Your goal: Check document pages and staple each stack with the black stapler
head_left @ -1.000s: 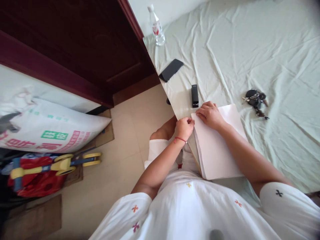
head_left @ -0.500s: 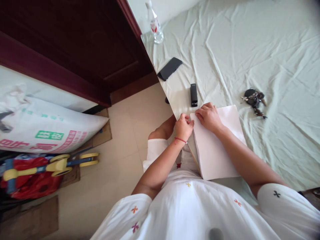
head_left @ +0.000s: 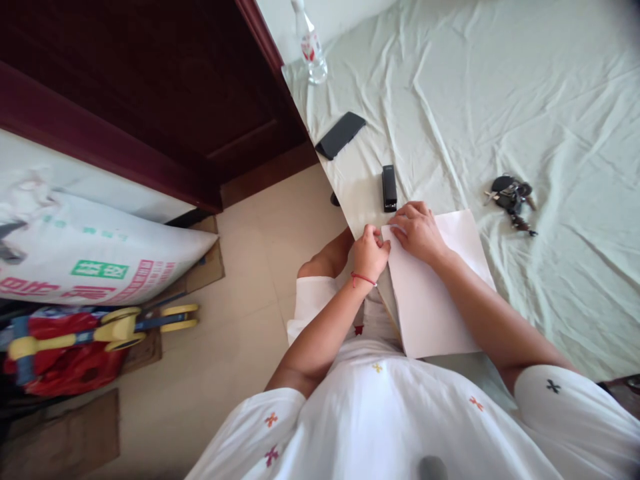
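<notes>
A stack of white paper lies along the near left edge of the cloth-covered table. My right hand rests over its top left corner, fingers bent and thumb tucked in, gripping the sheets there. Beside that corner, my left hand is closed, with its thumb at the left edge of the paper; what lies between its fingertips is hidden. Just beyond the right fingertips stands a black stapler, apart from both hands.
Further back on the table are a black phone-like case and a clear bottle. A bunch of keys lies to the right. On the floor at left are a large white sack and a yellow-blue wheeled toy.
The left hand's fingers have shifted slightly up along the paper's edge. The right hand's fingers have bent a little at the corner. The stapler, keys and bottle stay put.
</notes>
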A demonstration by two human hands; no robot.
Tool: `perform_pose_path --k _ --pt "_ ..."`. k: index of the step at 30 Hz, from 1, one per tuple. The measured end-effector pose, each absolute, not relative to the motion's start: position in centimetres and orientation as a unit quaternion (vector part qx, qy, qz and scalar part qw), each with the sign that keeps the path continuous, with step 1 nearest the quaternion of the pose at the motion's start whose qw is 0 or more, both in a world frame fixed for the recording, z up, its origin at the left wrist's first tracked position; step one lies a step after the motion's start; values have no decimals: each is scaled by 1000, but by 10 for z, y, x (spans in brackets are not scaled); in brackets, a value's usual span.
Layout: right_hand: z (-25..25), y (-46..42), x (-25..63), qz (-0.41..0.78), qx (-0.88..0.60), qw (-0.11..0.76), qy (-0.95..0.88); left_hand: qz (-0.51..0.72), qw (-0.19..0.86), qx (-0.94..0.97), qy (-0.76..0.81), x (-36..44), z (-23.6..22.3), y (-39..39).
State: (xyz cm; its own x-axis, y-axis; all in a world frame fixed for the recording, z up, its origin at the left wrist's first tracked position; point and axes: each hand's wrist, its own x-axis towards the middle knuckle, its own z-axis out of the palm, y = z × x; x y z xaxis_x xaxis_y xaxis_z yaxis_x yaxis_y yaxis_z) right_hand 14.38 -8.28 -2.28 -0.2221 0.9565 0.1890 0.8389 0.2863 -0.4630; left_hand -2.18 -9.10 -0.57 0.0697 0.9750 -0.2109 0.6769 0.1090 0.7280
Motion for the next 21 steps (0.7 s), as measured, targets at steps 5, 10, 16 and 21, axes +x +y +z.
perform_pose_path --k 5,10,16,21 --pt "-25 -80 147 138 -568 244 -774 214 365 632 649 -23 -8 -91" --pt "-20 -80 152 131 -546 246 -790 224 371 631 644 -24 -10 -92" --pt "-17 -74 153 128 -515 229 -816 224 386 624 641 -25 -9 -91" --pt "-17 -71 150 125 -517 203 -822 222 382 626 642 -25 -7 -90"
